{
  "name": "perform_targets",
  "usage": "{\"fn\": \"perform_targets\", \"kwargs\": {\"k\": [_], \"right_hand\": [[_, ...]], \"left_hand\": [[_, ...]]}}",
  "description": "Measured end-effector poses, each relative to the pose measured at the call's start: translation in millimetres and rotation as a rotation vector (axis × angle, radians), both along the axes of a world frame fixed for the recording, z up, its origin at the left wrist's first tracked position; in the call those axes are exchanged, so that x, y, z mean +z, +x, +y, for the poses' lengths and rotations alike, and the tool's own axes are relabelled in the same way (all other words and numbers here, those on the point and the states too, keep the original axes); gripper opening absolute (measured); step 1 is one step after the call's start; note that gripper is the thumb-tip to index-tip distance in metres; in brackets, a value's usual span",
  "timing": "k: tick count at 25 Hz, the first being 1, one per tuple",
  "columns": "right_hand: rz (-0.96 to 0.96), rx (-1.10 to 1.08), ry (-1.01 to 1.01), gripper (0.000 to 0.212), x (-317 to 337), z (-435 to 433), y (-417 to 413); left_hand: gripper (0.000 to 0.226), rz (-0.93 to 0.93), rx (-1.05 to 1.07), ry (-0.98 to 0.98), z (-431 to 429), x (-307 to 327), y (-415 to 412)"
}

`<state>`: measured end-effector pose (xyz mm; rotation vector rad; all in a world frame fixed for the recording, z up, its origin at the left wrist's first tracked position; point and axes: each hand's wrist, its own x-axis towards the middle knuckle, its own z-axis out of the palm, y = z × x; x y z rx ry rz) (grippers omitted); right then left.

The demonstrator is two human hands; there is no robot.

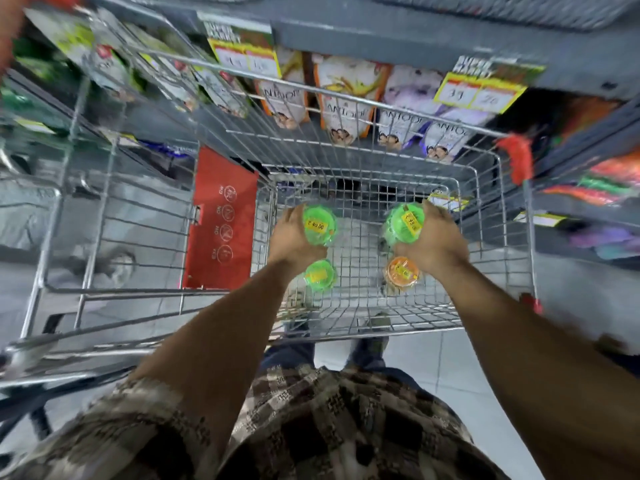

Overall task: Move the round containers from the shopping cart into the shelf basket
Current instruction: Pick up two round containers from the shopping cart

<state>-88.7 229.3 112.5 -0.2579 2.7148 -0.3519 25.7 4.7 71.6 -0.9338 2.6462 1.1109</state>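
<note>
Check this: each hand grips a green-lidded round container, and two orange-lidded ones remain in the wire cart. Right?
Not quite. The head view shows the left hand and right hand each gripping one, but the two remaining are one green-lidded round container and one orange-lidded round container.

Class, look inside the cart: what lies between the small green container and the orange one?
In the head view, only bare wire cart floor separates the small green container from the orange container.

A shop: wire shopping cart (346, 140), price tags (479, 93), stocked shelves (381, 39).
</note>
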Motion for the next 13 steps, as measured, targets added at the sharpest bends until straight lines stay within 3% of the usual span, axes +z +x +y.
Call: {"fn": "perform_targets", "kwargs": {"k": [6,13], "right_hand": [[-0.024,-0.005,-0.135,0.105,23.4,0.3,10.2],[-0.054,0.042,-0.229,0.106,66.4,6.4,14.5]], "left_hand": [[0.101,0.087,-0.015,0.01,-0.4,29.7,16.6],[0.082,0.218,0.042,0.061,14.9,78.7,28.1]]}}
